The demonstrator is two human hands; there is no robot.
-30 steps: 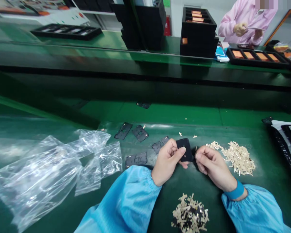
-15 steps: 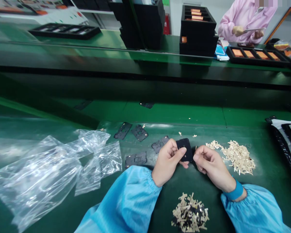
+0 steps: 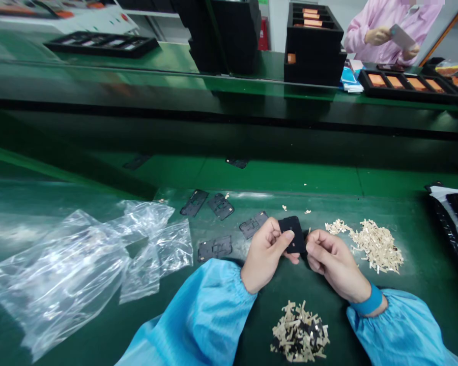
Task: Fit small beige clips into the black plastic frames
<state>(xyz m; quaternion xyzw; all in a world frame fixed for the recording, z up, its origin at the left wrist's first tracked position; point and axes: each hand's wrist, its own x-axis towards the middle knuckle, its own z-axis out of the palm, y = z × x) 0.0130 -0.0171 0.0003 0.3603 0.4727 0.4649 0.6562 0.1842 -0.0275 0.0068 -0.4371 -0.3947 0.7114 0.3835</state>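
Note:
My left hand (image 3: 266, 248) grips a thin black plastic plate (image 3: 292, 235) with small holes, thumb on its face. At the plate's right edge my right hand (image 3: 330, 259) has thumb and forefinger pinched together; whatever sits between the fingertips is too small or hidden to name. Several similar black plastic parts (image 3: 215, 248) lie on the green table left of my hands. Below my hands is a pile of small beige and black strips (image 3: 301, 333). To the right of my right hand lies a larger heap of small beige pieces (image 3: 377, 246).
Clear plastic bags (image 3: 80, 274) spread over the table's left side. A black plastic bag (image 3: 448, 223) lies at the right edge. Beyond a raised shelf stand stacked black trays (image 3: 315, 51) and a tray with orange parts (image 3: 408, 86). A person in pink (image 3: 393, 30) holds a flat object there.
My hands keep nearly the same hold on the black plate. Across the shelf, the person in pink has tilted the flat object up. The view has shifted slightly.

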